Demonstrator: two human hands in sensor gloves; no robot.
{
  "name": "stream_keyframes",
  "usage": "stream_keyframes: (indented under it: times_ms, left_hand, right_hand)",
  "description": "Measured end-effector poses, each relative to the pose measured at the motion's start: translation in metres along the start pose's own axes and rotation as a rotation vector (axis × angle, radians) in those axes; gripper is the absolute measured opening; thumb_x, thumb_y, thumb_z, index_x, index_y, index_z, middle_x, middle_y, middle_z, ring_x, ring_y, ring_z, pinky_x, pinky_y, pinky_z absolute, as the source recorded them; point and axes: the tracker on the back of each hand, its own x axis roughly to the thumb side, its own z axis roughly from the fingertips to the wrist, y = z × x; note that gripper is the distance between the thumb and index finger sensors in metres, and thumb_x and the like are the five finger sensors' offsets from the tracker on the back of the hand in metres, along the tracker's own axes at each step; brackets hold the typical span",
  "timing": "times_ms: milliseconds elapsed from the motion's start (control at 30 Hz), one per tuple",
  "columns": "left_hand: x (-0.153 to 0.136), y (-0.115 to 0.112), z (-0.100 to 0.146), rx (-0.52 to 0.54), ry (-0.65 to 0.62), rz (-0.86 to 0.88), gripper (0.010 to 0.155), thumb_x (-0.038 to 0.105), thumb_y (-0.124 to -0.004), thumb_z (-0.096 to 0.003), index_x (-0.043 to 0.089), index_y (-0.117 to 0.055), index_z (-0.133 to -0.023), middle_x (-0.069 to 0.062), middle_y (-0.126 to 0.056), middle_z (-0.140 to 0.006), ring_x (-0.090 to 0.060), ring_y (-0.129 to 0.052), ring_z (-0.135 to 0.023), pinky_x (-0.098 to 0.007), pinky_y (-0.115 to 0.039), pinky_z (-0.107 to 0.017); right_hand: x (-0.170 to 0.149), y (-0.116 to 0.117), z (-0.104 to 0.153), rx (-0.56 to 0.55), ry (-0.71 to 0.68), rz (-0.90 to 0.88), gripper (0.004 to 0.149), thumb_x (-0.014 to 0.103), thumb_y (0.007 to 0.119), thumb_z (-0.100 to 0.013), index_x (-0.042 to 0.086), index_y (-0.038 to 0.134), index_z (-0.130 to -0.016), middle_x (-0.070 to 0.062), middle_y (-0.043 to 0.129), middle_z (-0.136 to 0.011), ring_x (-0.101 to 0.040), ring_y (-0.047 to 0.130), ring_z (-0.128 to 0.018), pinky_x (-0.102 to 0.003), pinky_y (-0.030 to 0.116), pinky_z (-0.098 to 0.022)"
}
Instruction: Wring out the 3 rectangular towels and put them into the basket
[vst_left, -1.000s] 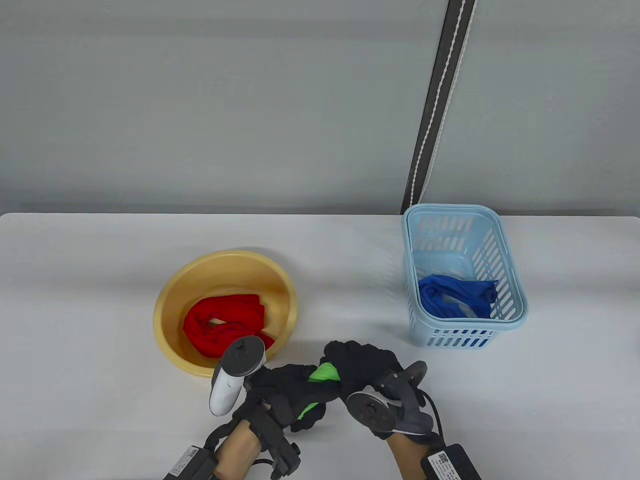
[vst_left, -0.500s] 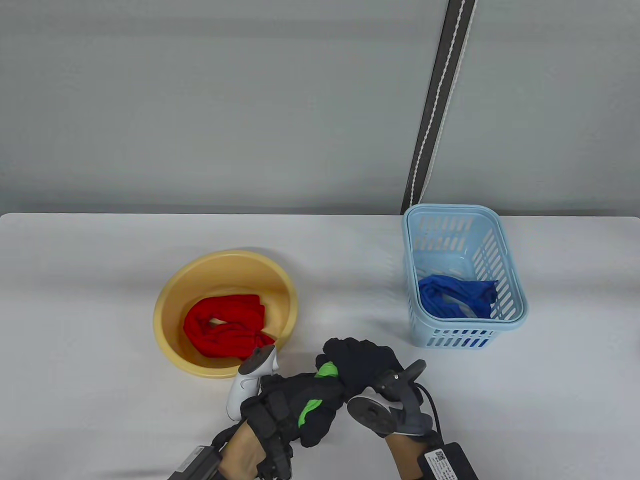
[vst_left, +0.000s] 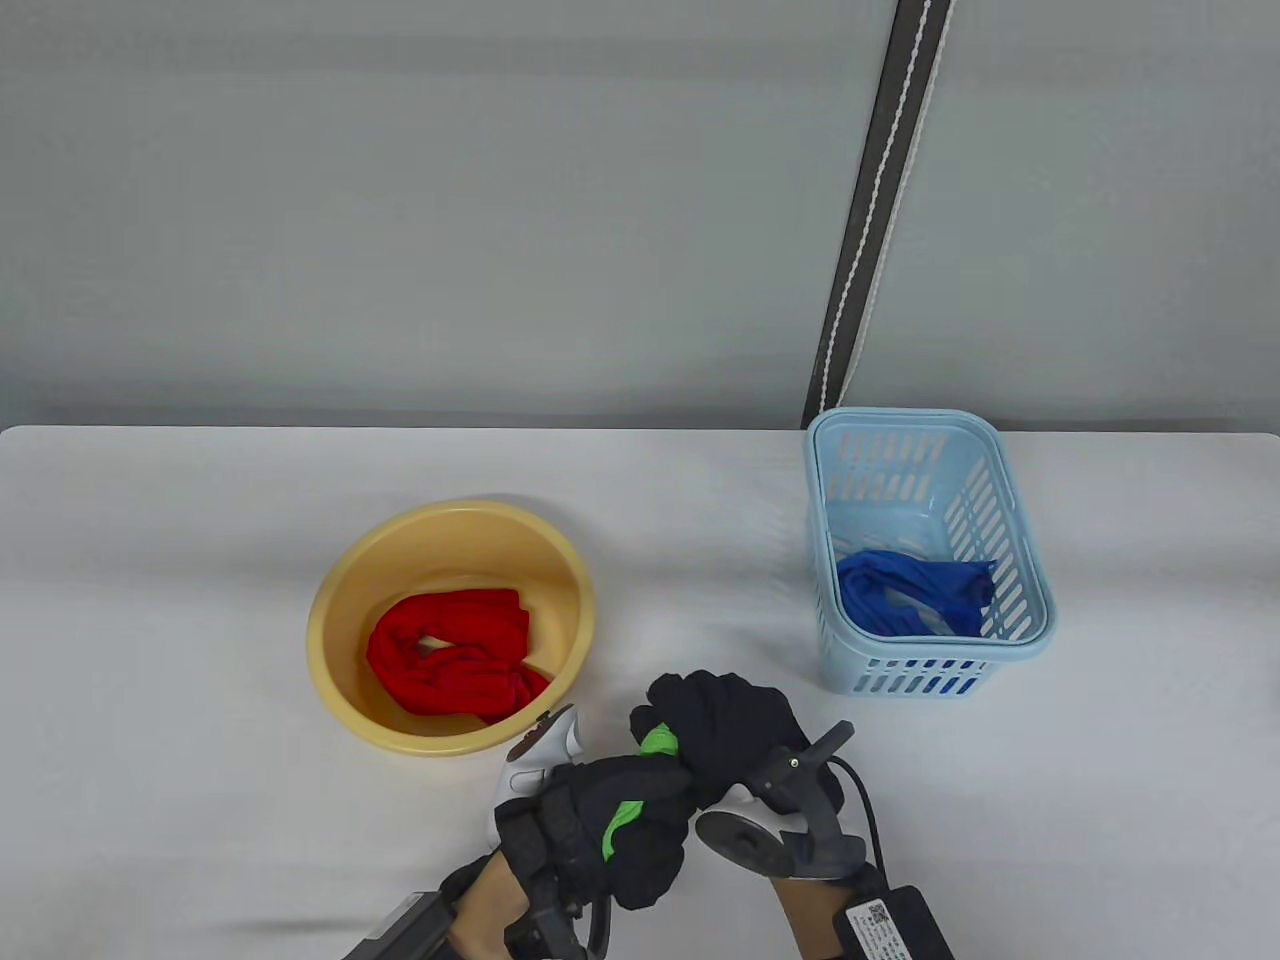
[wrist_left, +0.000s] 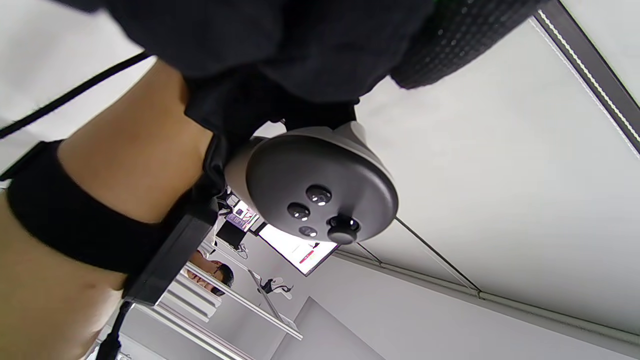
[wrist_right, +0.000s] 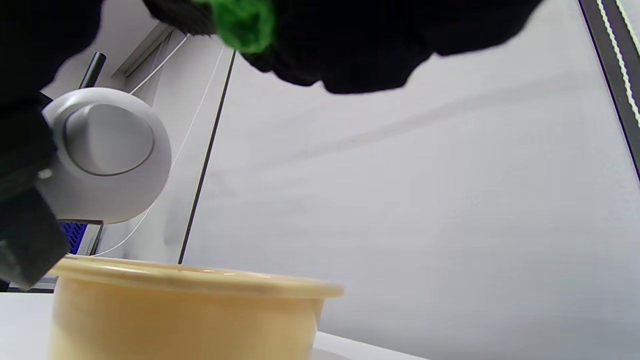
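While twisting green towel (vst_left: 640, 790) above table, beside yellow basin (vst_left: 340, 590): left hand (vst_left: 620, 820) and right hand (vst_left: 725, 730) fingers curled tight round opposite ends, for wringing torque. Red towel (vst_left: 450, 650) waiting in basin, blue towel (vst_left: 905, 590) already in basket (vst_left: 1010, 470).

Basin (vst_left: 330, 620) left, basket (vst_left: 1020, 540) right, hands (vst_left: 680, 780) in front

Green towel (vst_left: 655, 742) between black gloves (vst_left: 735, 725). Red towel (vst_left: 450, 650) in yellow basin (vst_left: 330, 620). Blue towel (vst_left: 910, 590) in light blue slotted basket (vst_left: 1020, 520). Surface (vst_left: 200, 800) white. Trackers: left white (vst_left: 535, 765), right grey (vst_left: 745, 840).
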Motion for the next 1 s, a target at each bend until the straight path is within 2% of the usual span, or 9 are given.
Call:
stream_keyframes:
  times_ms: [133,233,300,433,567,633,800,1000]
  left_hand:
    - [0.004,0.004,0.005,0.035,0.030,-0.075,0.040,0.055,-0.075,-0.0599,0.017,-0.089,-0.064,0.008,-0.100,-0.029,-0.019,-0.096,-0.012,-0.039,-0.087,-0.012]
    - [0.011,0.009,0.010,0.078,0.055,-0.208,0.041,0.056,-0.076,-0.0599,0.018,-0.089,-0.066,0.008,-0.100,-0.033,-0.019,-0.097,-0.017,-0.039,-0.088,-0.016]
    - [0.018,0.014,0.016,0.148,0.095,-0.338,0.042,0.056,-0.077,-0.0592,0.017,-0.089,-0.067,0.007,-0.101,-0.034,-0.020,-0.097,-0.018,-0.040,-0.088,-0.017]
    - [0.031,0.012,0.024,0.239,0.154,-0.655,0.045,0.059,-0.078,-0.0582,0.017,-0.087,-0.072,0.006,-0.102,-0.040,-0.020,-0.099,-0.023,-0.040,-0.089,-0.020]
    - [0.041,0.006,0.033,0.364,0.193,-0.948,0.051,0.061,-0.081,-0.0556,0.014,-0.087,-0.077,0.001,-0.104,-0.046,-0.023,-0.101,-0.028,-0.042,-0.089,-0.024]
    - [0.046,0.000,0.039,0.426,0.221,-1.120,0.056,0.062,-0.082,-0.0548,0.014,-0.085,-0.081,-0.002,-0.104,-0.053,-0.026,-0.101,-0.034,-0.044,-0.089,-0.029]
    - [0.055,-0.015,0.050,0.577,0.179,-1.421,0.066,0.065,-0.084,-0.0513,0.015,-0.079,-0.094,-0.007,-0.102,-0.071,-0.031,-0.102,-0.050,-0.049,-0.088,-0.040]
    - [0.072,-0.030,0.057,0.740,0.134,-1.611,0.069,0.064,-0.088,-0.0484,0.019,-0.076,-0.099,-0.008,-0.099,-0.080,-0.033,-0.102,-0.056,-0.051,-0.087,-0.043]
  right_hand:
    - [0.001,0.001,-0.001,0.020,0.002,0.017,0.043,0.047,0.071,-0.058,0.015,0.066,-0.087,-0.005,0.091,-0.056,-0.021,0.097,-0.027,-0.040,0.086,-0.020]
    - [0.003,-0.001,-0.004,0.057,0.005,0.008,0.043,0.044,0.077,-0.056,0.015,0.067,-0.087,-0.008,0.092,-0.061,-0.024,0.098,-0.032,-0.043,0.086,-0.024]
    - [0.004,-0.002,-0.005,0.141,0.013,0.046,0.044,0.043,0.080,-0.055,0.017,0.067,-0.088,-0.007,0.092,-0.066,-0.024,0.100,-0.035,-0.043,0.088,-0.026]
    - [0.004,-0.006,-0.004,0.201,0.004,0.016,0.046,0.041,0.088,-0.051,0.020,0.070,-0.089,-0.007,0.094,-0.070,-0.025,0.102,-0.041,-0.044,0.089,-0.030]
    - [0.007,-0.009,-0.004,0.298,-0.050,0.037,0.053,0.039,0.093,-0.048,0.023,0.068,-0.092,-0.006,0.092,-0.080,-0.025,0.103,-0.053,-0.045,0.090,-0.034]
    - [0.009,-0.010,-0.003,0.366,-0.059,0.018,0.055,0.037,0.096,-0.047,0.023,0.068,-0.092,-0.007,0.090,-0.084,-0.027,0.103,-0.059,-0.046,0.090,-0.036]
    - [0.009,-0.017,-0.003,0.393,-0.077,-0.035,0.066,0.039,0.099,-0.042,0.023,0.068,-0.098,-0.009,0.087,-0.092,-0.029,0.100,-0.070,-0.047,0.090,-0.042]
    - [0.000,-0.029,-0.002,0.390,0.005,-0.135,0.074,0.040,0.098,-0.044,0.020,0.065,-0.106,-0.012,0.082,-0.100,-0.035,0.095,-0.079,-0.055,0.084,-0.051]
